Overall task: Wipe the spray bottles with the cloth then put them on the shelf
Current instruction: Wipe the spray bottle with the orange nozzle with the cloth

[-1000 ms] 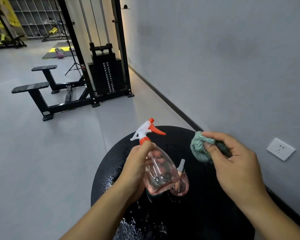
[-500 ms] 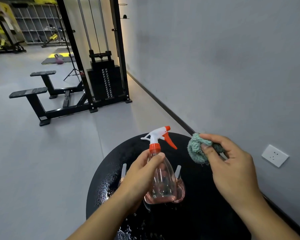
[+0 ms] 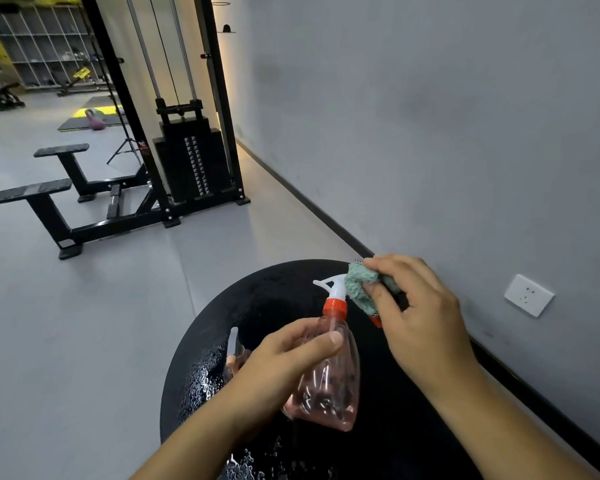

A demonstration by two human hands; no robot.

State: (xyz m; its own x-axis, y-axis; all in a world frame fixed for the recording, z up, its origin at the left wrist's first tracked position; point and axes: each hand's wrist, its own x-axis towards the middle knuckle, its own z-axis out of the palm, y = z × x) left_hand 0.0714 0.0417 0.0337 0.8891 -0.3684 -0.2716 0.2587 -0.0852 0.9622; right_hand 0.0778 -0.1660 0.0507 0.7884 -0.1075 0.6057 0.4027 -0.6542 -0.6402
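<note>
My left hand [image 3: 288, 362] grips a clear pink spray bottle [image 3: 329, 386] with a white nozzle and orange collar, held upright above the round black table [image 3: 194, 386]. My right hand [image 3: 420, 313] pinches a bunched teal cloth [image 3: 359, 285] and presses it against the bottle's white spray head. The orange trigger is mostly hidden behind the cloth and my right hand. A second pink bottle [image 3: 234, 355] stands on the table behind my left hand, only its top showing.
The black table top is wet with water drops [image 3: 243, 462]. A grey wall with a white socket [image 3: 529, 295] runs along the right. A black cable weight machine [image 3: 187, 161] and benches [image 3: 49, 202] stand on the grey floor beyond. Cubby shelves [image 3: 45, 39] line the far wall.
My right hand brought the cloth left onto the bottle's spray head. My left hand shifted the bottle to the right and a little lower on its body.
</note>
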